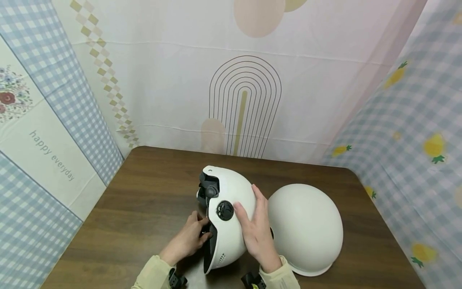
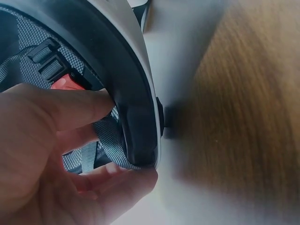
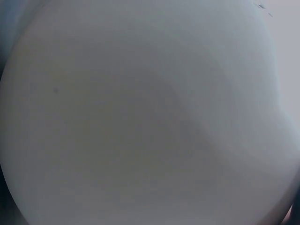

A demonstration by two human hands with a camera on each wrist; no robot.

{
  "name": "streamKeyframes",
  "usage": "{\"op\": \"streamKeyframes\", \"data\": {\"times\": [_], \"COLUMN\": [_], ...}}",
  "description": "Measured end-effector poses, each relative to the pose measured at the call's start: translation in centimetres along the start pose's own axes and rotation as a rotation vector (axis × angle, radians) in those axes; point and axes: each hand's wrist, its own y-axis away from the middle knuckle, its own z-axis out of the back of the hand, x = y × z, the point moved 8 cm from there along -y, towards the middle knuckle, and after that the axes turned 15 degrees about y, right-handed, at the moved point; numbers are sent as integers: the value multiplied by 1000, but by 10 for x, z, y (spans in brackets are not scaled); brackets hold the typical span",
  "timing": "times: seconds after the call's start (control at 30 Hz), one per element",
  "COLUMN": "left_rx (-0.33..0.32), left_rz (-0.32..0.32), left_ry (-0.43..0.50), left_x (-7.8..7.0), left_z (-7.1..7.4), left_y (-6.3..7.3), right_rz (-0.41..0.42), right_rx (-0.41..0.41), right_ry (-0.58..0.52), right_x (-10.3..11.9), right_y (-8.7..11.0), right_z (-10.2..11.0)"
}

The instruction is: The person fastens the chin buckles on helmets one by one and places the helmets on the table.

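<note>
A white helmet (image 1: 232,230) with a round black side knob (image 1: 225,210) stands tilted on the table, its padded opening facing left. My left hand (image 1: 189,240) reaches into that opening. In the left wrist view, its thumb and fingers grip the helmet's black padded rim (image 2: 138,101), with grey strap webbing (image 2: 111,140) between them. Behind the thumb shows a red buckle part (image 2: 68,83). My right hand (image 1: 255,228) rests spread on the shell, thumb near the knob. A smooth white rounded surface (image 3: 140,112) fills most of the right wrist view.
Right beside the helmet sits a second white domed shell (image 1: 306,228), close to my right hand. The brown wooden table (image 1: 144,192) extends to the left and behind. Patterned cloth (image 1: 173,100) hangs at the back and both sides.
</note>
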Motion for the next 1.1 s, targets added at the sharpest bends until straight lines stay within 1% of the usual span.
{"op": "streamKeyframes", "data": {"times": [0.1, 0.3, 0.5, 0.7, 0.87, 1.1], "left_rx": [2, 8, 5, 16, 27, 14], "left_rz": [-5, -39, -65, -47, -9, -16], "left_ry": [1, 0, -1, 26, 79, 106], "left_x": [-1, -2, -2, 1, 4, 1], "left_z": [0, 0, 0, -1, -4, -6], "left_y": [0, 0, 0, -1, -1, -2], "right_rz": [8, 20, 14, 30, 56, 64], "right_rx": [-1, -9, 14, 43, 55, 47], "right_ry": [6, 9, 16, 41, 75, 84], "right_x": [1, 4, 6, 8, 10, 11], "right_y": [0, 1, 1, 2, 2, 1], "right_z": [0, 0, -1, -1, 0, 2]}}
